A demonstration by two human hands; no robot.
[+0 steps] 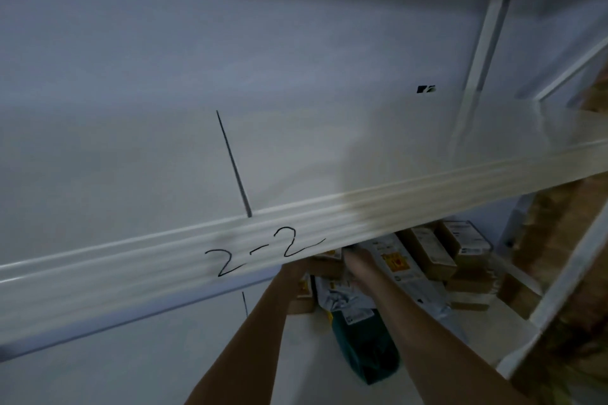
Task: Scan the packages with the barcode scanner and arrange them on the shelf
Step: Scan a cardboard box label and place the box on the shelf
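R hand (357,260) on pkgs (342,293), lower shelf (513,316) (blurry)

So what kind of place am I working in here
Probably a parcel stockroom: a white metal shelf rail hand-marked "2-2", with brown cardboard boxes and a dark green mailer bag stacked on the lower shelf.

Shelf rail (296,240) hides fingers (both hands).

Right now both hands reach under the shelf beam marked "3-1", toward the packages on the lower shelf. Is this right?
Not quite. In the head view the shelf beam is marked "2-2", not "3-1". Both hands, left hand and right hand, do reach under it toward the packages.
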